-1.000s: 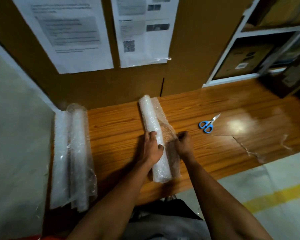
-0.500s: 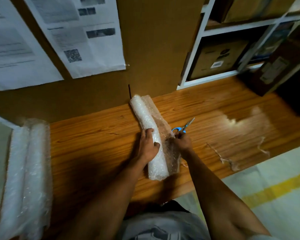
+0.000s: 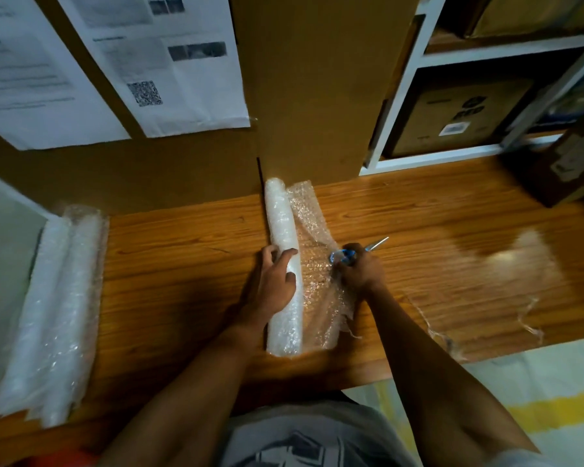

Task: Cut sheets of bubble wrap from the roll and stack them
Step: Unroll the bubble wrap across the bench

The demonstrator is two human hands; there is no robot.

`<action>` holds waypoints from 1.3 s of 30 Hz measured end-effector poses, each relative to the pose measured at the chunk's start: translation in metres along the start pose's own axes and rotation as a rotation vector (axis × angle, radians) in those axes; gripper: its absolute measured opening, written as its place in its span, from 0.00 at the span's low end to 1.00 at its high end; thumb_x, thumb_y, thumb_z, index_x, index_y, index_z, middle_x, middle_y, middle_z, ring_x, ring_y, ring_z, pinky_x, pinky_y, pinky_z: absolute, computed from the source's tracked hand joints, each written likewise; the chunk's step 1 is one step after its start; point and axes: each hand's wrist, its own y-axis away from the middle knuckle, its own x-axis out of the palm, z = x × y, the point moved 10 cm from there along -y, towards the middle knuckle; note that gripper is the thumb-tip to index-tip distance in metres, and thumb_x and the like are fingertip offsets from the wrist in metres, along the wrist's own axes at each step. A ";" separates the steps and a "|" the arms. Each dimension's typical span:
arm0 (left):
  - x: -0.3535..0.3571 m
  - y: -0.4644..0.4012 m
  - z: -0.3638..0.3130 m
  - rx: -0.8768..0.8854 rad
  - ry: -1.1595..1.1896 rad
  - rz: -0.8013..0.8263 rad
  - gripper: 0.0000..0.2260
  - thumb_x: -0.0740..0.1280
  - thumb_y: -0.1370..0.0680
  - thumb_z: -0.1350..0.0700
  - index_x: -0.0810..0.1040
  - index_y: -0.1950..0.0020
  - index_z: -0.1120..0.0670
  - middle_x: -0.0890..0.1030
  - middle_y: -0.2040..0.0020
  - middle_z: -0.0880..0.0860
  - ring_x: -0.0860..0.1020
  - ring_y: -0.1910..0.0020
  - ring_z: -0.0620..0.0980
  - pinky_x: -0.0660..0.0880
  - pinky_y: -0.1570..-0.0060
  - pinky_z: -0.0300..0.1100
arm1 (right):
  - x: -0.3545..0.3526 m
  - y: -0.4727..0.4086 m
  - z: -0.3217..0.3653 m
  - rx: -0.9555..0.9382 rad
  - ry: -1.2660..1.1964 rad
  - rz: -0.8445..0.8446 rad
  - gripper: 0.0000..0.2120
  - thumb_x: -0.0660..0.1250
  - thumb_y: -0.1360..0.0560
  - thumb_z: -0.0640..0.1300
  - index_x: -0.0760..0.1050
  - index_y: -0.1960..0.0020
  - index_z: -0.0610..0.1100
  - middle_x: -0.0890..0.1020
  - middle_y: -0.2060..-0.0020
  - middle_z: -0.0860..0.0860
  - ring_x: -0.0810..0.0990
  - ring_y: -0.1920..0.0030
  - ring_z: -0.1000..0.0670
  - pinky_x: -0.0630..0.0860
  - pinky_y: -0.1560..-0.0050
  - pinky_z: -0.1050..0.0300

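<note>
A white roll of bubble wrap [image 3: 281, 227] lies lengthwise on the wooden table [image 3: 182, 274], reaching back to the cardboard wall. A short unrolled flap [image 3: 317, 291] spreads flat to its right. My left hand [image 3: 273, 284] rests on the roll's middle, fingers curled over it. My right hand [image 3: 359, 269] sits on the flap's right edge and grips blue-handled scissors [image 3: 346, 256], whose blades point away to the right. A stack of cut, curled bubble wrap sheets [image 3: 51, 308] lies at the table's left end.
Thin plastic scraps [image 3: 442, 335] lie near the table's front right edge. A cardboard panel with taped papers [image 3: 169, 62] stands behind the table. White shelving [image 3: 405, 85] holding boxes stands at the back right, and a dark box [image 3: 563, 163] sits on the table's far right.
My right hand reached from the flap to the scissors on the table, took hold of them and brought them back to the flap. My left hand stayed on the roll. The view turned rightward.
</note>
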 end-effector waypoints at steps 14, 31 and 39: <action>-0.010 0.016 0.026 -0.171 0.021 -0.005 0.27 0.71 0.25 0.55 0.65 0.29 0.43 0.63 0.30 0.52 0.76 0.43 0.57 0.77 0.54 0.48 | -0.036 0.027 -0.028 0.207 0.401 -0.116 0.25 0.61 0.18 0.63 0.65 0.29 0.49 0.73 0.36 0.40 0.74 0.35 0.37 0.75 0.41 0.42; -0.011 0.021 0.047 -0.159 0.077 0.052 0.28 0.64 0.22 0.62 0.63 0.23 0.51 0.64 0.27 0.59 0.71 0.34 0.61 0.74 0.38 0.52 | 0.008 0.046 0.015 -0.055 0.407 -0.086 0.24 0.65 0.19 0.34 0.63 0.26 0.43 0.77 0.40 0.36 0.80 0.43 0.35 0.75 0.54 0.46; -0.041 0.029 0.048 -0.129 -0.062 -0.120 0.26 0.65 0.20 0.51 0.63 0.23 0.44 0.61 0.23 0.55 0.71 0.32 0.60 0.78 0.42 0.53 | 0.020 0.066 0.053 -0.381 0.581 -0.160 0.27 0.67 0.21 0.43 0.67 0.24 0.45 0.70 0.26 0.40 0.72 0.30 0.37 0.71 0.32 0.40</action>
